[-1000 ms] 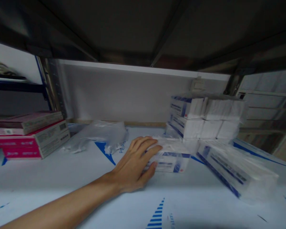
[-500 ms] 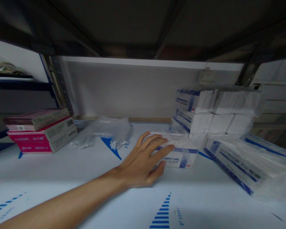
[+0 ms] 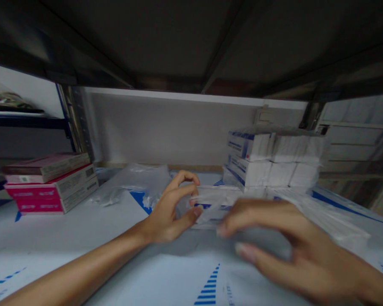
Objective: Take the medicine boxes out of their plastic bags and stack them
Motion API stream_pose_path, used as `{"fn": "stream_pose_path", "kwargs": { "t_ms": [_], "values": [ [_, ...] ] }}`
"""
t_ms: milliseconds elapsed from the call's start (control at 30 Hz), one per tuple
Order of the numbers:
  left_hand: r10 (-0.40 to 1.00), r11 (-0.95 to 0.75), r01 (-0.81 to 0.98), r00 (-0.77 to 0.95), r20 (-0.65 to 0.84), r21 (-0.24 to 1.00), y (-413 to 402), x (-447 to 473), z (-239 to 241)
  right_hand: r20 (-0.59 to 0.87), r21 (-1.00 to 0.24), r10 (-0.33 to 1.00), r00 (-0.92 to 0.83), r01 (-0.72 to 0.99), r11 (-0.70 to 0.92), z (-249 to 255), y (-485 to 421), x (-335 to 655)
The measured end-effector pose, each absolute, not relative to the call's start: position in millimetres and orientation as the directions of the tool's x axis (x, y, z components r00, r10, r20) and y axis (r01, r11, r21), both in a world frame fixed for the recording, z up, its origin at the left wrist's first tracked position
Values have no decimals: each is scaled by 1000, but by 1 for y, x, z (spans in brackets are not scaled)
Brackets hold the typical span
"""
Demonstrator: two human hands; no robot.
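Observation:
In the middle of the shelf lies a white and blue carton pack in clear plastic wrap (image 3: 215,197). My left hand (image 3: 175,208) is at the pack's left end, fingers curled and thumb pressing in on the wrap there. From the right reaches my right hand (image 3: 284,242), blurred by motion. Its thumb and fingers are apart with nothing between them, just in front of the pack's right end, which it partly hides. Whether its fingertips touch the wrap, I cannot tell.
Wrapped white and blue cartons (image 3: 268,159) are stacked at the back right, with another wrapped pack (image 3: 325,214) before them. Pink boxes (image 3: 41,195) stand at the left beside crumpled clear plastic bags (image 3: 134,180). A dark upper shelf (image 3: 166,46) hangs low overhead.
My left hand has shifted from lying spread over the pack to curling round its left end. My right hand has come into view from the right. The view has tilted slightly up.

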State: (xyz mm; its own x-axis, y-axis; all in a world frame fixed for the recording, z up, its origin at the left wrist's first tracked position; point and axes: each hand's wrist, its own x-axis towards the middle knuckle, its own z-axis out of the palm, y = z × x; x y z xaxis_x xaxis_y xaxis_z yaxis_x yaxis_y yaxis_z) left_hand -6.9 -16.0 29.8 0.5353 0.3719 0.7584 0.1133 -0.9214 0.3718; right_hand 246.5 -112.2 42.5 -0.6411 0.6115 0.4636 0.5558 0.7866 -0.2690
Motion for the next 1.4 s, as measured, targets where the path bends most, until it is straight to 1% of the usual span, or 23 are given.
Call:
{"fn": "stream_pose_path", "kwargs": {
  "t_ms": [67, 100, 133, 167, 233, 267, 333, 367, 400, 433, 500, 567, 633, 733, 800, 867, 933, 1000, 1100, 1167, 1267, 1333, 1400],
  "values": [
    [341, -902, 3, 621, 706, 432, -15, -11, 39, 463, -250, 604, -648, 559, 791, 70, -80, 234],
    [327, -903, 6, 657, 679, 429, -13, -13, 43, 451, -241, 599, -661, 556, 795, 80, -66, 230],
    [320, -918, 53, 688, 652, 394, -12, -14, 46, 418, -258, 605, -678, 550, 794, 86, -55, 227],
    [318, -936, 131, 713, 625, 327, -11, -16, 48, 392, -272, 610, -689, 547, 792, 90, -46, 225],
    [319, -946, 288, 754, 574, 148, -8, -18, 52, 365, -328, 600, -712, 504, 799, 92, -39, 225],
    [317, -940, 333, 778, 543, 71, -6, -20, 54, 356, -365, 586, -728, 470, 804, 91, -38, 225],
    [323, -926, 377, 818, 477, -20, -3, -22, 58, 312, -423, 562, -766, 418, 804, 90, -40, 226],
    [337, -916, 399, 826, 453, -47, -2, -23, 60, 270, -422, 564, -780, 431, 798, 90, -42, 225],
    [358, -901, 429, 827, 434, -73, -1, -24, 61, 225, -386, 579, -784, 474, 792, 91, -44, 224],
    [384, -880, 464, 822, 420, -102, -1, -25, 63, 190, -315, 607, -771, 538, 782, 92, -47, 223],
    [424, -837, 522, 808, 408, -164, 0, -26, 65, 151, -127, 678, -719, 666, 735, 96, -51, 220],
    [437, -820, 541, 803, 406, -186, -1, -24, 64, 129, 28, 737, -664, 745, 666, 99, -54, 216],
    [454, -820, 552, 787, 419, -150, -1, -21, 60, 101, 109, 780, -617, 786, 608, 103, -54, 214],
    [501, -811, 582, 742, 446, -58, -2, -15, 51, 27, 150, 842, -538, 835, 529, 110, -48, 209],
    [519, -811, 585, 724, 455, -4, -2, -11, 46, -45, 174, 882, -470, 865, 470, 115, -40, 205],
    [525, -818, 573, 715, 462, 44, -2, -7, 41, -152, 196, 911, -384, 891, 409, 120, -31, 203],
    [539, -815, 573, 697, 473, 86, -2, -5, 37, -280, 143, 901, -332, 914, 381, 124, -22, 205],
    [555, -807, 579, 671, 491, 120, -1, -3, 33, -388, -6, 851, -354, 924, 381, 128, -17, 213],
    [561, -808, 565, 648, 515, 169, 3, -2, 28, -418, -261, 795, -439, 896, 358, 133, -13, 228],
    [562, -813, 546, 648, 514, 202, 8, -4, 26, -412, -333, 789, -456, 881, 335, 134, -12, 234],
    [584, -811, 513, 674, 453, 282, 15, -8, 25, -415, -295, 796, -442, 892, 342, 133, -9, 232],
    [580, -814, 470, 704, 410, 342, 18, -11, 26, -420, -240, 801, -427, 903, 356, 132, -8, 227],
    [576, -809, 438, 725, 379, 392, 18, -14, 29, -393, -153, 824, -408, 913, 379, 129, -10, 220]
  ]
}}
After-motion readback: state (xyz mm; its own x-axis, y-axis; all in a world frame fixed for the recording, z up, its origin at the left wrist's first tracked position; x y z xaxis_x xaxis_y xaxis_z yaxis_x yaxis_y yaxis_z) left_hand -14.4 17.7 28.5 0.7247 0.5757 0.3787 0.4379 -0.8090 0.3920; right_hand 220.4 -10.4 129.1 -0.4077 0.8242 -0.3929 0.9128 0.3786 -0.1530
